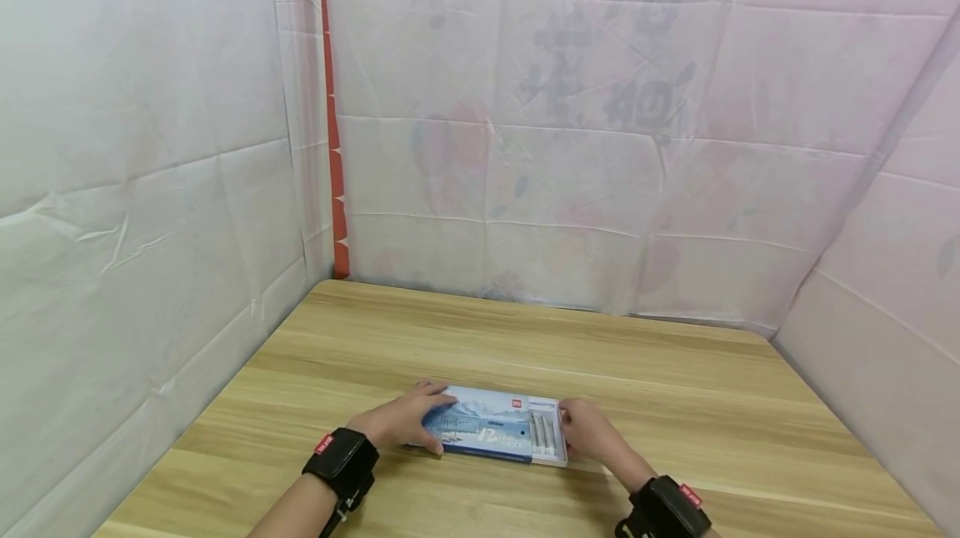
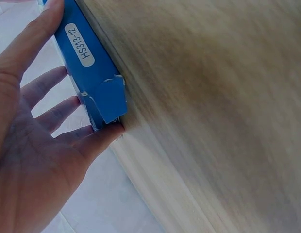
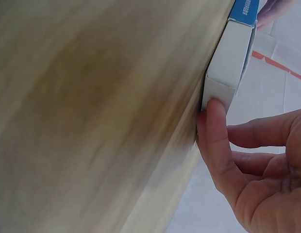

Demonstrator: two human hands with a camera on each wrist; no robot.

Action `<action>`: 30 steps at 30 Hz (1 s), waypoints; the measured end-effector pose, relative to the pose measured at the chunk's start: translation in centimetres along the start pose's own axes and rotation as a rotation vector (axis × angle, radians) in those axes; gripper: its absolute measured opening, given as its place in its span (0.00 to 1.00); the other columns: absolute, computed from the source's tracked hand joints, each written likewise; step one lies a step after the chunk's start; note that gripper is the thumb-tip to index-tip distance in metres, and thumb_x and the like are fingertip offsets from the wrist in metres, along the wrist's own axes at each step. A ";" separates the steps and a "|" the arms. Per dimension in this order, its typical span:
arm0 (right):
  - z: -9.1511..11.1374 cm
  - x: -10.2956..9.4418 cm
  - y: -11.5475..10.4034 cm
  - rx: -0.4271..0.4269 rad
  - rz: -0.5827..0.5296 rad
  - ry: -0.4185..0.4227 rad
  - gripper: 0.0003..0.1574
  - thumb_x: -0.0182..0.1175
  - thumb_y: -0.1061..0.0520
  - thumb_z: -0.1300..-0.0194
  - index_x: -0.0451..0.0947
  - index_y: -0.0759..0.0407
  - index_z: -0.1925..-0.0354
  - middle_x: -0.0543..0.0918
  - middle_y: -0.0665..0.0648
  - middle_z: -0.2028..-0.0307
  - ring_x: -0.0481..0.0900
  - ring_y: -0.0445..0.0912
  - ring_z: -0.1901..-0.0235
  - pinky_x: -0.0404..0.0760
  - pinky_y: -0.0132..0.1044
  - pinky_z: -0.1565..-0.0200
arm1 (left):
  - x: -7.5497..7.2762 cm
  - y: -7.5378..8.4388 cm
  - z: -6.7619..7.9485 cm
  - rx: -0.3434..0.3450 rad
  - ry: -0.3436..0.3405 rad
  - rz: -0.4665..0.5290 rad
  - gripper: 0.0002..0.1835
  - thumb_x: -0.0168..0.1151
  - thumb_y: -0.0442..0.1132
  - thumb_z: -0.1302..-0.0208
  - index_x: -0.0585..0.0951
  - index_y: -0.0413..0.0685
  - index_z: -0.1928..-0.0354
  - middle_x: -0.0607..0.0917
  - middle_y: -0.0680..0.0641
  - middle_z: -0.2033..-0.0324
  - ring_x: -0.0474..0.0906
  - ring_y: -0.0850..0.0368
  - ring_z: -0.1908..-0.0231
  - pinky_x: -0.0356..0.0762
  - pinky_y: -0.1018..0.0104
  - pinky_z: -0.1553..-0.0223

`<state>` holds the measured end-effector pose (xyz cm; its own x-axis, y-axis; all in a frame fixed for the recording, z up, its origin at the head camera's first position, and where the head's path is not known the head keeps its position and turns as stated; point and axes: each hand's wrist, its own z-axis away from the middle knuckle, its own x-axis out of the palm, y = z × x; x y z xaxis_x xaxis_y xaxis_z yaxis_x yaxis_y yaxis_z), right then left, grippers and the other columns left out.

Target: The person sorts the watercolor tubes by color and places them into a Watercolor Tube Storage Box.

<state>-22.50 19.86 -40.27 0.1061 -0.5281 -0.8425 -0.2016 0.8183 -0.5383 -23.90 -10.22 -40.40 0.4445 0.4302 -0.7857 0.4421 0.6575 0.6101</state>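
A flat blue cardboard sleeve (image 1: 480,421) lies on the wooden table, with a snowy mountain picture and a 12 on its top. From its right end a white inner tray (image 1: 561,461) sticks out partway. Several silvery white tubes (image 1: 542,434) lie side by side in the exposed part. My left hand (image 1: 405,420) grips the sleeve's left end, thumb along the near side and fingers spread over the top and end. My right hand (image 1: 592,431) holds the tray's outer end wall; in the right wrist view a fingertip (image 3: 216,109) presses against it. The sleeve hides the rest of the tray.
The wood-grain table (image 1: 637,363) stretches around the box on every side. Pale printed sheets hang as a back wall (image 1: 570,146), a left wall (image 1: 150,188) and a right wall (image 1: 885,271). A black strap band (image 1: 343,463) sits on each wrist.
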 end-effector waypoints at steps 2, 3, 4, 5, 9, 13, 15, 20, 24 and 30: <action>0.0 0.1 0.0 -0.004 -0.002 0.001 0.16 0.50 0.75 0.45 0.73 0.79 0.56 0.77 0.62 0.71 0.74 0.45 0.79 0.74 0.32 0.83 | 0.0 0.0 0.0 0.001 0.002 0.002 0.38 0.71 0.43 0.51 0.68 0.44 0.37 0.58 0.41 0.34 0.43 0.38 0.34 0.56 0.43 0.41; -0.1 0.1 -0.1 -0.006 -0.001 0.002 0.16 0.50 0.75 0.46 0.73 0.79 0.56 0.77 0.62 0.71 0.74 0.45 0.79 0.75 0.32 0.83 | 0.0 0.0 0.0 0.002 0.003 0.003 0.38 0.71 0.42 0.51 0.68 0.44 0.37 0.58 0.41 0.34 0.43 0.38 0.34 0.56 0.43 0.41; -0.1 0.1 -0.1 -0.009 0.000 0.002 0.16 0.50 0.75 0.46 0.74 0.79 0.57 0.77 0.63 0.71 0.74 0.45 0.78 0.75 0.32 0.82 | 0.0 0.1 0.0 0.003 0.004 0.004 0.38 0.71 0.42 0.51 0.68 0.44 0.37 0.58 0.41 0.34 0.43 0.38 0.34 0.56 0.43 0.41; -0.1 0.1 -0.1 -0.002 -0.003 -0.003 0.16 0.50 0.74 0.45 0.73 0.79 0.56 0.77 0.63 0.70 0.74 0.46 0.78 0.74 0.32 0.82 | 0.0 0.1 0.0 0.005 0.005 0.004 0.38 0.71 0.42 0.51 0.68 0.44 0.37 0.58 0.41 0.34 0.43 0.38 0.34 0.56 0.43 0.41; -0.2 0.3 -0.2 0.009 -0.007 -0.020 0.17 0.50 0.74 0.44 0.73 0.80 0.54 0.78 0.65 0.67 0.74 0.46 0.75 0.75 0.32 0.81 | 0.0 0.1 0.0 0.006 0.006 0.000 0.38 0.71 0.43 0.51 0.68 0.44 0.37 0.57 0.41 0.34 0.43 0.38 0.34 0.56 0.43 0.41; -0.4 0.4 -0.4 0.008 -0.012 -0.025 0.17 0.51 0.73 0.43 0.73 0.79 0.54 0.78 0.65 0.66 0.74 0.46 0.75 0.75 0.33 0.81 | 0.0 0.1 0.0 0.003 0.004 -0.006 0.38 0.71 0.43 0.51 0.68 0.44 0.37 0.57 0.41 0.34 0.43 0.38 0.34 0.56 0.43 0.41; -0.4 0.5 -0.5 -0.002 -0.016 -0.026 0.16 0.51 0.73 0.43 0.73 0.79 0.54 0.78 0.64 0.67 0.74 0.46 0.76 0.75 0.32 0.81 | 0.1 0.1 -0.1 0.003 0.004 -0.007 0.38 0.71 0.43 0.51 0.68 0.44 0.37 0.57 0.41 0.34 0.44 0.38 0.34 0.57 0.43 0.41; -0.5 0.7 -0.7 -0.014 -0.028 -0.022 0.16 0.51 0.73 0.44 0.73 0.79 0.55 0.77 0.63 0.70 0.75 0.44 0.79 0.75 0.31 0.82 | 0.1 0.1 -0.1 0.007 0.003 -0.004 0.38 0.71 0.43 0.51 0.68 0.44 0.37 0.57 0.41 0.34 0.43 0.38 0.34 0.57 0.43 0.41; -0.5 0.8 -0.8 -0.012 -0.036 -0.017 0.17 0.51 0.73 0.46 0.73 0.79 0.56 0.77 0.60 0.73 0.74 0.42 0.82 0.75 0.31 0.83 | 0.1 0.1 -0.1 0.009 0.005 -0.006 0.38 0.71 0.43 0.51 0.68 0.43 0.37 0.58 0.41 0.34 0.43 0.38 0.34 0.56 0.43 0.41; -0.6 0.9 -1.1 0.012 -0.079 -0.049 0.20 0.51 0.73 0.44 0.69 0.82 0.52 0.77 0.61 0.72 0.75 0.42 0.84 0.76 0.30 0.83 | 0.1 0.1 -0.1 0.007 0.009 -0.013 0.38 0.71 0.42 0.51 0.68 0.43 0.37 0.58 0.41 0.34 0.44 0.38 0.34 0.57 0.43 0.41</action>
<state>-22.72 18.29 -40.44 0.1690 -0.5795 -0.7973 -0.1795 0.7773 -0.6030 -23.88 -10.03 -40.41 0.4318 0.4267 -0.7947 0.4537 0.6587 0.6002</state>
